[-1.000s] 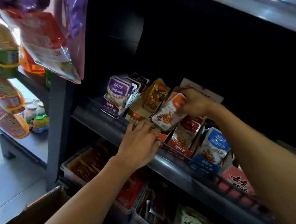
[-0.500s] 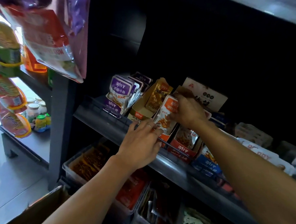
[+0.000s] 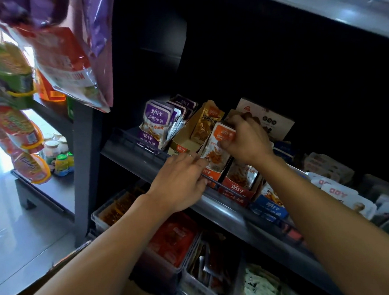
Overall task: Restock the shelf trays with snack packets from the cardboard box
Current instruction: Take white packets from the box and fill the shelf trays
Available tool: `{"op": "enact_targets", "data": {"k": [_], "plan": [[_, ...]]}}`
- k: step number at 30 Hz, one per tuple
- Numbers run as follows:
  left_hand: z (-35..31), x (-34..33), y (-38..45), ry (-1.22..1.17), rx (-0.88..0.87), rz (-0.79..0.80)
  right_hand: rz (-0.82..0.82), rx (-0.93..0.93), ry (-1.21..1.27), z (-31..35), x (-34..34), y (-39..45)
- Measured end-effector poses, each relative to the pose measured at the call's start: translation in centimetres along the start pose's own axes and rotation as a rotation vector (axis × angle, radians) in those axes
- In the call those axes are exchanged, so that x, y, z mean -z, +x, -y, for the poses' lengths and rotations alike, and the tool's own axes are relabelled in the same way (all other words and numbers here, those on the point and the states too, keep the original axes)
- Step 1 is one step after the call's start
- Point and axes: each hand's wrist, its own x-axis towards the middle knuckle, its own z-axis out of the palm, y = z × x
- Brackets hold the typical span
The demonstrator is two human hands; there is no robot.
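1. The orange snack packet [image 3: 219,145] is a flat pouch: an orange band with white characters across its top, a pale body below printed with a picture of the snack.
2. It stands in the orange display tray [image 3: 210,175] on the sloping shelf [image 3: 130,154], at the front of the row, just behind the shelf's front rail.
3. The right hand [image 3: 245,139] grips the packet's top edge, its fingers [image 3: 228,143] curled over the orange band.
4. The left hand [image 3: 179,182] rests on the shelf's front edge; its fingers lie mostly straight, the tips touching the tray's front and the packet's lower corner. A ring shows on one finger.
5. Left of it a yellow tray [image 3: 184,141] holds a gold packet [image 3: 207,123], and further left stand purple packets [image 3: 155,124]. To the right sit a red tray [image 3: 236,190] and a blue tray [image 3: 269,207].
6. A printed box [image 3: 271,117] rises behind the right hand.
7. Clear bins [image 3: 102,219] of red packets fill the shelf below, partly hidden by both forearms.
8. The packet's long axis runs upright, leaning back, its printed face towards the camera.
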Motion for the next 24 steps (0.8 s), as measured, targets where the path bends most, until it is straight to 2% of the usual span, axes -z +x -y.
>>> {"op": "enact_targets", "data": {"k": [5, 11, 17, 24], "plan": [[0.9, 2.8, -4.0, 0.031, -0.001, 0.047, 0.122, 0.126, 0.211, 3.6, 1.9, -3.8], [2.8, 5.7, -11.4, 0.046, 0.124, 0.198, 0.26, 0.275, 0.403, 8.8, 1.1, -9.1], [4.7, 6.2, -20.6, 0.083, 0.254, 0.356, 0.448, 0.381, 0.495, 14.1, -3.2, -14.1], [8.5, 0.4, -29.2, 0.116, 0.413, 0.595, 0.614, 0.431, 0.537, 18.9, -12.2, -19.3]]}}
